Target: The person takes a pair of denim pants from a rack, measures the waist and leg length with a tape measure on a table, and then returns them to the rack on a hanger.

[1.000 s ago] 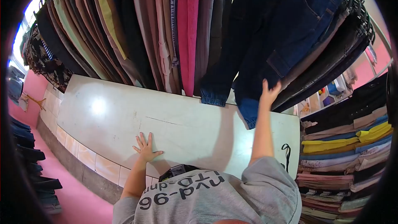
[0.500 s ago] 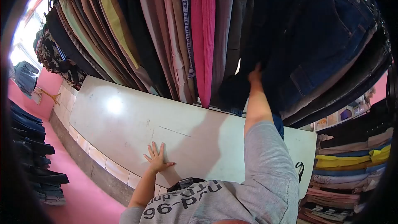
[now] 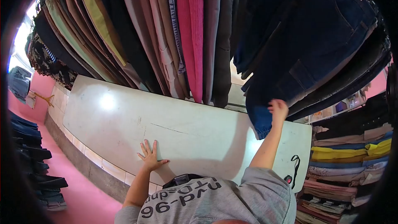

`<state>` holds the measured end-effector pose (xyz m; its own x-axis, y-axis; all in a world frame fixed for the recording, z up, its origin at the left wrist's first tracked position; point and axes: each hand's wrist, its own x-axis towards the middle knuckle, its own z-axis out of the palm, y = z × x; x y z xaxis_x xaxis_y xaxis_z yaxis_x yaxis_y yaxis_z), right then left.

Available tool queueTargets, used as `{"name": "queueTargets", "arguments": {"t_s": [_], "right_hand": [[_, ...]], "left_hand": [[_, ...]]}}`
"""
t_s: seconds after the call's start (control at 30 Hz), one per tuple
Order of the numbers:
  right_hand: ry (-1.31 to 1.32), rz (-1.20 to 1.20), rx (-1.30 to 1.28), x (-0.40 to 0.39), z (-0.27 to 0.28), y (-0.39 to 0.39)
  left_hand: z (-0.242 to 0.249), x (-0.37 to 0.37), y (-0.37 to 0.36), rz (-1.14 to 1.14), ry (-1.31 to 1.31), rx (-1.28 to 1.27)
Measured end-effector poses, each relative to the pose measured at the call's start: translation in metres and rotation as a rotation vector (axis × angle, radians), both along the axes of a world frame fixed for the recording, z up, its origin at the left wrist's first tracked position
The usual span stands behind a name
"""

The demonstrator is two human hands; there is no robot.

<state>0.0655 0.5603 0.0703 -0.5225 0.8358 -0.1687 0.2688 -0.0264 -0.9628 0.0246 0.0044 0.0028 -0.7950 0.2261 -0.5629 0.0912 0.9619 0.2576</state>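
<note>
My left hand lies flat on the white tabletop, fingers spread and holding nothing. On the right, my right hand is at the lower leg of dark blue jeans that hang from the rack. Its fingers are slightly bent and apart, in front of the denim, and do not wrap round it. Whether they touch the cloth is hard to make out. The lighter blue inside of the leg shows near its hem, above the table's far edge.
Hanging trousers, including a bright pink pair and a yellow-green pair, line the table's far side. Folded clothes are stacked at right. A black strap lies near the table's right end. Dark jeans hang at lower left.
My right hand has come down and toward me from among the hanging jeans. The jeans' leg now hangs further right and forward, with a gap beside it. My left hand stays flat.
</note>
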Motion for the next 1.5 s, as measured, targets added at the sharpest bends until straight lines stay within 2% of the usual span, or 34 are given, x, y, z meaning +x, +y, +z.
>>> {"name": "queueTargets", "arguments": {"t_s": [0.07, 0.1, 0.13, 0.17, 0.2, 0.23, 0.27, 0.3, 0.37, 0.47, 0.5, 0.57, 0.6, 0.67, 0.73, 0.8, 0.83, 0.93, 1.0, 1.03, 1.1, 1.17, 1.27, 1.33, 1.4, 1.5], "right_hand": [[0.023, -0.523, 0.859, 0.018, -0.049, 0.032], [0.118, -0.467, 0.873, 0.016, -0.084, 0.058], [0.149, -0.372, 0.552, 0.002, -0.097, 0.057], [0.085, -0.143, 0.353, -0.015, -0.073, 0.035], [0.006, -0.075, 0.074, -0.041, -0.067, 0.021], [0.196, -0.042, -0.18, -0.068, -0.061, 0.004], [0.158, -0.009, -0.153, -0.096, -0.066, 0.001], [0.049, 0.01, 0.196, -0.132, -0.116, 0.026], [0.258, 0.087, 0.048, -0.165, -0.088, 0.01], [0.211, 0.024, -0.034, -0.225, -0.104, 0.027], [0.217, 0.027, -0.034, -0.225, -0.092, 0.02], [0.462, 0.048, -0.184, -0.212, -0.057, -0.001], [0.461, 0.051, -0.183, -0.203, -0.053, -0.005], [-0.058, 0.138, -0.074, -0.181, -0.055, -0.006], [-0.439, 0.438, 0.157, -0.157, -0.089, 0.014], [-0.581, 0.666, -0.092, -0.135, -0.102, 0.026], [-0.582, 0.661, -0.091, -0.125, -0.101, 0.024], [-0.602, 0.621, 0.049, -0.098, -0.097, 0.022], [-0.529, 0.668, 0.312, -0.082, -0.102, 0.025], [-0.461, 0.618, 0.427, -0.067, -0.093, 0.021], [-0.722, 0.739, 0.541, -0.043, -0.047, 0.019], [-0.707, 0.799, 0.28, -0.017, -0.007, 0.019], [-0.392, 0.925, 0.029, 0.003, 0.099, -0.014], [-0.234, 1.122, 0.226, 0.0, 0.182, -0.041], [-0.003, 1.158, 0.406, -0.015, 0.255, -0.069], [0.426, 0.919, 0.513, -0.054, 0.342, -0.11]], "left_hand": [[-0.002, -0.001, -0.003, -0.002, 0.001, 0.008], [-0.005, 0.0, -0.003, 0.0, 0.008, 0.02], [-0.007, 0.0, -0.004, -0.009, 0.008, 0.021], [-0.009, 0.001, -0.005, -0.012, 0.015, 0.019], [-0.011, 0.0, -0.006, -0.01, 0.025, 0.018], [-0.012, -0.001, -0.007, -0.01, 0.033, 0.017], [-0.012, -0.001, -0.007, -0.017, 0.034, 0.018], [-0.012, 0.0, -0.008, -0.024, 0.033, 0.019], [-0.014, 0.001, -0.008, -0.024, 0.042, 0.02], [-0.014, 0.0, -0.008, -0.019, 0.051, 0.03], [-0.015, 0.0, -0.008, -0.013, 0.043, 0.038], [-0.017, 0.0, -0.009, -0.008, 0.057, 0.042], [-0.019, 0.001, -0.009, -0.008, 0.064, 0.045], [-0.021, 0.002, -0.01, -0.012, 0.069, 0.039], [-0.019, 0.002, -0.009, -0.021, 0.074, 0.031], [-0.014, 0.0, -0.006, -0.015, 0.045, 0.024], [-0.013, 0.0, -0.006, -0.019, 0.044, 0.027], [-0.012, 0.0, -0.005, -0.029, 0.043, 0.013], [-0.01, 0.0, -0.004, -0.028, 0.031, 0.012], [-0.01, -0.001, -0.003, -0.026, 0.046, 0.02], [-0.01, -0.001, -0.004, -0.034, 0.016, 0.012], [-0.014, -0.003, -0.006, -0.043, 0.024, 0.022], [-0.016, -0.005, -0.007, -0.066, 0.012, 0.028], [-0.015, -0.007, -0.006, -0.071, 0.001, 0.034], [-0.017, -0.008, -0.007, -0.078, -0.01, 0.029], [-0.008, -0.007, -0.006, -0.083, -0.027, 0.035]]}}
